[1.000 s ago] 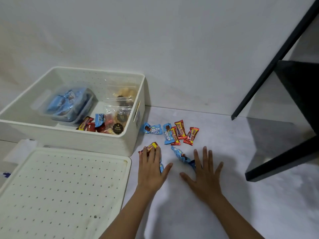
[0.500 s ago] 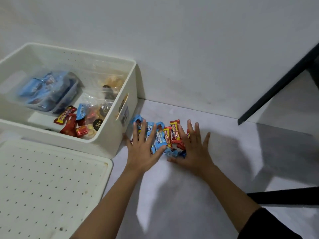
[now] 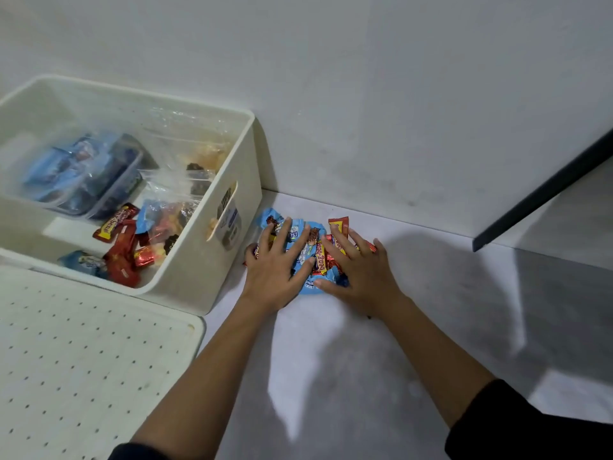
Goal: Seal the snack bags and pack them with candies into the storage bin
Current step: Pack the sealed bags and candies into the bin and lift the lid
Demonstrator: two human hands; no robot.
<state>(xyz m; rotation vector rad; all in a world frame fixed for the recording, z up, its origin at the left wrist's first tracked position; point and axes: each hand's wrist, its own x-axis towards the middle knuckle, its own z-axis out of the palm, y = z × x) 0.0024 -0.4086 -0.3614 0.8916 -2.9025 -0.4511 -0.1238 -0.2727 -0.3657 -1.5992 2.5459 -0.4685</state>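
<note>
A small heap of blue and red-yellow wrapped candies (image 3: 314, 258) lies on the pale floor just right of the white storage bin (image 3: 199, 290). My left hand (image 3: 275, 265) lies flat on the heap's left side with fingers spread. My right hand (image 3: 363, 270) presses on the heap's right side, fingers also apart. The two hands bracket the heap without lifting it. Inside the bin are clear snack bags (image 3: 187, 180), a clear tub of blue packets (image 3: 83, 174) and several loose candies (image 3: 122, 252).
The bin's perforated white lid (image 3: 83, 360) lies flat at the lower left, in front of the bin. A wall rises right behind the candies. A dark slanted furniture bar (image 3: 544, 190) crosses the upper right, with its shadow on the floor.
Both hands moved forward from the nearer floor onto the candies, sweeping the scattered pieces together into one heap next to the bin. The camera view has come closer.
</note>
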